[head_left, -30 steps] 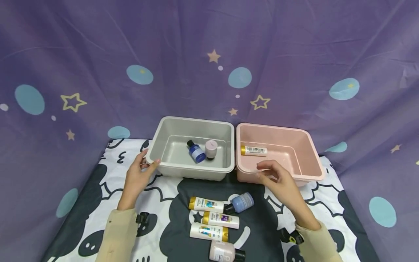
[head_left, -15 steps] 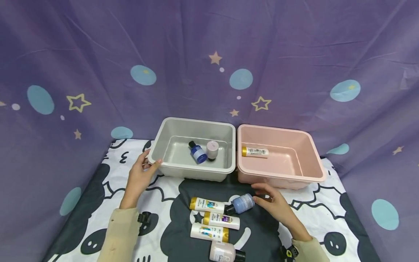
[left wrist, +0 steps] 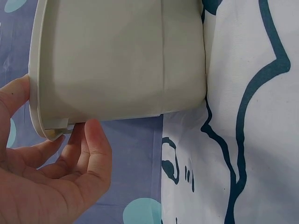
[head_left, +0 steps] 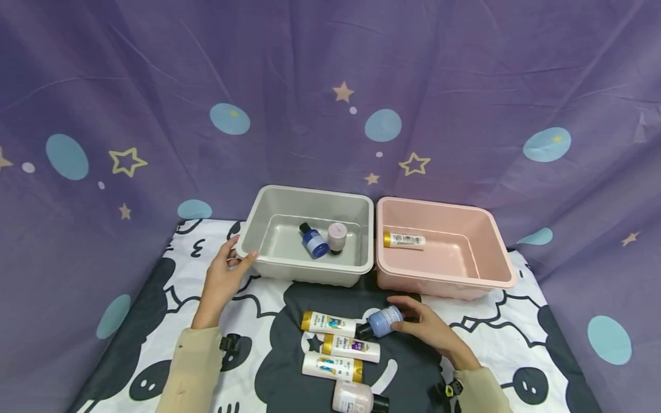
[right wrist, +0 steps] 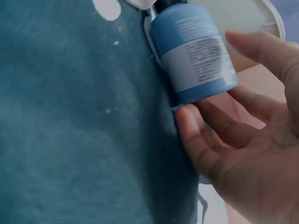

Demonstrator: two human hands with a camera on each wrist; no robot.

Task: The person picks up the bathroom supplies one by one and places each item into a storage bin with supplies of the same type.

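Observation:
My left hand (head_left: pixel 223 281) grips the front left corner of the grey bin (head_left: pixel 304 267), with the thumb on the rim and the fingers bent below it. In the left wrist view, those fingers (left wrist: pixel 96 140) lie by the bin's outer wall. A light blue bottle (head_left: pixel 385 321) with a black cap lies on the cloth. My right hand (head_left: pixel 431 328) spreads its thumb and fingers around the base end of that bottle. The right wrist view shows a gap between one fingertip (right wrist: pixel 233 39) and the bottle's side.
A dark blue bottle (head_left: pixel 314 242) and a pale pink bottle (head_left: pixel 337 236) are inside the grey bin. The pink bin (head_left: pixel 444 279) beside it holds a gold-capped tube (head_left: pixel 405 240). Several white tubes (head_left: pixel 335 325) and another pale pink bottle (head_left: pixel 353 397) lie on the cloth.
My right hand has come down from over the front of the pink bin to the light blue bottle, moving left and toward me. My left hand has stayed at the grey bin.

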